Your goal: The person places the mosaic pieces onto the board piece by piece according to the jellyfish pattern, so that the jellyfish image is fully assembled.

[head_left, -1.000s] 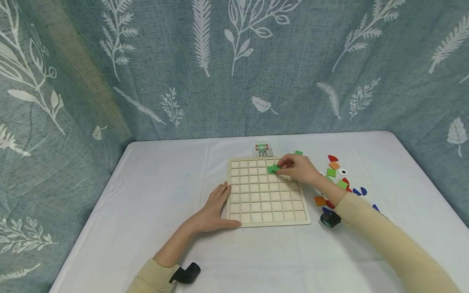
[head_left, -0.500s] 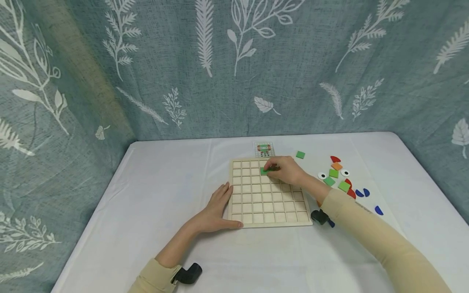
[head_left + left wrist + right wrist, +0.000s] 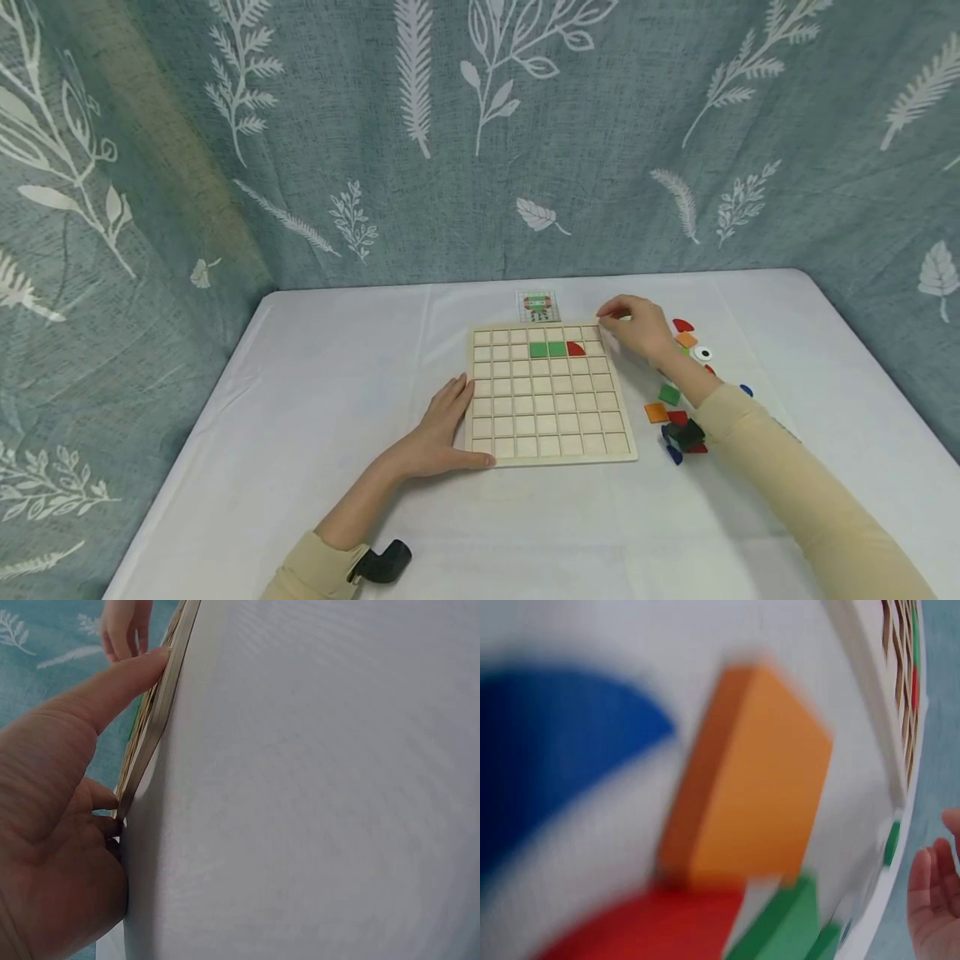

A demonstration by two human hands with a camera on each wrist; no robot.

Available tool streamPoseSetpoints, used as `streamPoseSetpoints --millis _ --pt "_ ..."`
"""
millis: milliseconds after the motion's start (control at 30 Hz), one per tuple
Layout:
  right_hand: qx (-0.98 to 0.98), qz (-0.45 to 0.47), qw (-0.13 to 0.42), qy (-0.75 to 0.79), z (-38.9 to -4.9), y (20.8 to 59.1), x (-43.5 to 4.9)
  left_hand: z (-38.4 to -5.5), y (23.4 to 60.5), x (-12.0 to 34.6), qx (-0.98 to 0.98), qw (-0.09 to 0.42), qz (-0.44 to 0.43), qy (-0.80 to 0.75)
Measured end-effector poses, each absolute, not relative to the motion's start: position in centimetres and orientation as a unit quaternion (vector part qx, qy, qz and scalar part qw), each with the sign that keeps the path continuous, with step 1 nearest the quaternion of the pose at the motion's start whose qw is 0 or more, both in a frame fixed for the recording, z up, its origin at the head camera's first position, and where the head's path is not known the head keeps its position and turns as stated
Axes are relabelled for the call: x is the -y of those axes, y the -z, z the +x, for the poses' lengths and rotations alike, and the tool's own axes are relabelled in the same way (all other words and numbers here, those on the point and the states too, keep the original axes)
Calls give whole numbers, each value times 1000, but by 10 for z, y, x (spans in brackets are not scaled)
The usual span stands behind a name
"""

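Note:
A pale wooden grid board [image 3: 543,461] lies on the table, with two green square tiles [image 3: 548,350] and a red quarter-round piece [image 3: 576,348] in one row of cells. My left hand [image 3: 431,429] rests against its left side, fingers fairly straight along the edge and thumb on the front left corner. Just beyond the board's far right corner is my right hand [image 3: 637,327]. In the right wrist view, a gap shows between its thumb and fingers, and a loose green tile [image 3: 892,843] lies on the table apart from them. The head view hides that tile.
Loose pieces lie right of the board, among them an orange square [image 3: 656,412], a green square [image 3: 670,394], a white disc with a black dot [image 3: 702,353] and blue pieces [image 3: 674,455]. A small picture card [image 3: 537,306] lies behind the board. Patterned curtains [image 3: 450,208] surround the table.
My right hand carried a green tile leftward into the row, let it go, then moved right, off the board. This uncovered the red piece. My left hand has stayed put.

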State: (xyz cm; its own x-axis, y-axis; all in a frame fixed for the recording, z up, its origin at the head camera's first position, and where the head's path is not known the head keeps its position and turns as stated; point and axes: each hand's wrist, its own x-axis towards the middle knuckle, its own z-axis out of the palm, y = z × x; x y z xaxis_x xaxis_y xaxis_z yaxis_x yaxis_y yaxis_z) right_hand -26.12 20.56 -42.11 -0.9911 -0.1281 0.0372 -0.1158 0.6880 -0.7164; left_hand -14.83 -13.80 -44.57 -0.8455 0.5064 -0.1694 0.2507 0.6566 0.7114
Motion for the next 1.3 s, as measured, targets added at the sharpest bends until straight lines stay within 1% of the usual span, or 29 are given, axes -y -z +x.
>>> streamPoseSetpoints --millis 67,133,233,333,567,800,1133,1300 --pt "-921 -46 11 388 -266 422 -216 -148 445 138 -893 180 210 -356" --pt "-921 -38 27 387 -269 423 -224 -148 445 138 -892 180 210 -357" --pt "-923 -43 53 378 -273 425 -230 -147 444 137 -892 180 210 -358" --pt "-929 -56 64 360 -276 428 -231 -147 444 137 -891 179 211 -359" --pt "-937 -76 66 333 -279 428 -230 -147 444 137 -893 180 209 -357" --pt "-937 -54 71 338 -276 428 -230 -148 445 137 -893 181 208 -355" --pt "-941 -32 42 333 -274 427 -226 -146 444 136 -892 178 209 -359" --pt "-927 -19 34 373 -271 423 -217 -148 444 137 -894 179 210 -353"
